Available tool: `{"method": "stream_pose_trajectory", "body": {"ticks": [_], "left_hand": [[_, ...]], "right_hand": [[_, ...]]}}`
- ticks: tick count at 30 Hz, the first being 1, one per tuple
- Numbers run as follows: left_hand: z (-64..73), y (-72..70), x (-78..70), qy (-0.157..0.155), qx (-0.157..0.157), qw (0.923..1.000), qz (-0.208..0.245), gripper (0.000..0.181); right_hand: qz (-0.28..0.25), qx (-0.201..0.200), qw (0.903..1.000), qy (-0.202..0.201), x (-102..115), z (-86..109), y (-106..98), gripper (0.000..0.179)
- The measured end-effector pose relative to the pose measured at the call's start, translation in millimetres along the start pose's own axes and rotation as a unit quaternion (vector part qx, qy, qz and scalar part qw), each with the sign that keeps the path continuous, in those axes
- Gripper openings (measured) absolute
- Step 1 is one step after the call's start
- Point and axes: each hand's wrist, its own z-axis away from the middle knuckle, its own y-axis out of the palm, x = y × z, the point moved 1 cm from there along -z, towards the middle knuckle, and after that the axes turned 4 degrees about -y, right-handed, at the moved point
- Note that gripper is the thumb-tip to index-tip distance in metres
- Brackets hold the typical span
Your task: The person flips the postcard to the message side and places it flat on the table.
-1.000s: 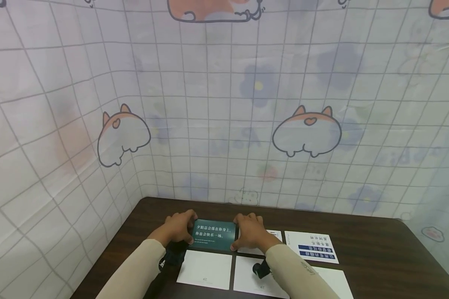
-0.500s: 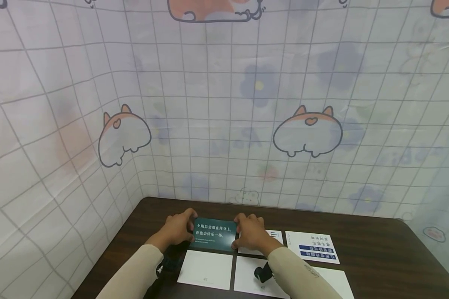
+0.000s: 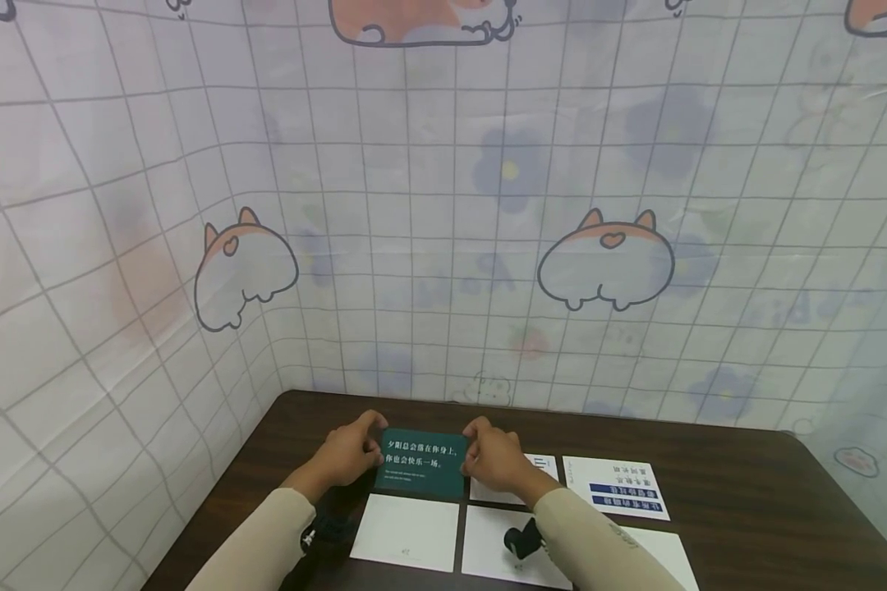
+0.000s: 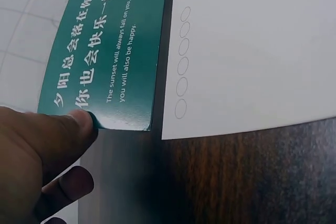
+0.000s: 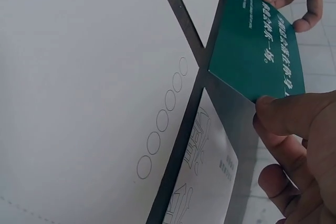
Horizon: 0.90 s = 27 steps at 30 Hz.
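Observation:
A dark green postcard (image 3: 423,480) with white Chinese lettering is at the far left of the rows of cards. My left hand (image 3: 343,454) pinches its left edge, the thumb (image 4: 79,124) lying on the printed face. On the opposite side, my right hand (image 3: 497,461) grips the right edge between thumb and forefinger, as the right wrist view shows. The green postcard (image 5: 247,51) is tilted there, its far edge toward the wall. Just nearer to me lies a blank white postcard (image 3: 405,532) with a row of small printed circles at its corner.
More white postcards lie in two rows: one (image 3: 488,538) under the right forearm, a partly hidden one (image 3: 543,468) beside the right hand, and one with blue bars (image 3: 615,488). They rest on a dark wooden table (image 3: 769,509) against a grid-patterned curtain (image 3: 429,246).
Both thumbs have moved up from the green postcard's near corners along its sides. The postcard has shifted slightly upward in the head view; the white postcards have stayed put.

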Motion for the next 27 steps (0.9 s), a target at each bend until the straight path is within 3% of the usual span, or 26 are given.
{"method": "stream_pose_trajectory", "body": {"ticks": [8, 12, 15, 18, 27], "left_hand": [[1.9, -1.6, 1.8, 0.008, 0.016, 0.9983, 0.056, 0.049], [2.6, -2.3, 3.3, 0.005, 0.014, 0.9971, 0.075, 0.042], [3.4, -2.6, 4.8, 0.011, 0.012, 0.9969, 0.077, 0.027], [4.5, -2.5, 6.7, 0.029, 0.012, 0.9966, 0.075, 0.016], [6.8, -3.3, 8.0, 0.053, 0.018, 0.9948, 0.085, 0.013]], "right_hand": [[-0.033, 0.010, 0.9992, 0.022, -4.3, 2.4, -2.3, 0.042], [-0.044, 0.014, 0.9987, 0.022, -2.7, 5.0, -4.4, 0.026], [-0.045, 0.017, 0.9988, 0.008, -2.2, 7.2, -6.5, 0.013], [-0.038, 0.018, 0.9991, -0.011, -3.2, 8.2, -7.4, 0.015], [-0.045, 0.031, 0.9983, -0.022, -3.3, 13.2, -11.8, 0.017]]}}
